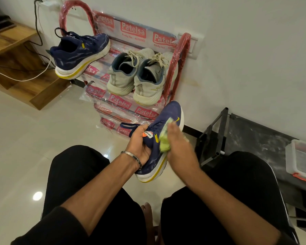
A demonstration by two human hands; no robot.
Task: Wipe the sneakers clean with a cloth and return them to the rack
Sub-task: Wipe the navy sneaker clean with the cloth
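A: Right hand (177, 138) fingers pressed flat over a yellow-green cloth (164, 138), against the side of the navy sneaker (159, 138). Blurred, so whether curled round the cloth or only pressing: cannot tell.

B: Left hand (140, 144)?

A: Fingers and thumb wrapped round the collar and tongue end, gripping. Bracelet (132, 156) at the wrist. Heel down toward the lap, toe up toward the rack; probably angled that way to turn the flank to the cloth.

B: Position of the shoe?

A: Off the floor, between the knees, just in front of the red shoe rack (177, 68).

B: On the rack?

A: Matching navy sneaker (79, 55) on the top tier, left end, heel overhanging. Pair of grey sneakers (140, 76) one tier down, right side, heels outward, laces loose. Tiers wrapped in printed plastic.

B: Stage?

A: Wiping, by the look of it. Likely spot for the held shoe: beside its mate.

B: Surroundings?

A: Wooden unit (12, 55) left, with cables. Clear plastic box (300, 160) far right.
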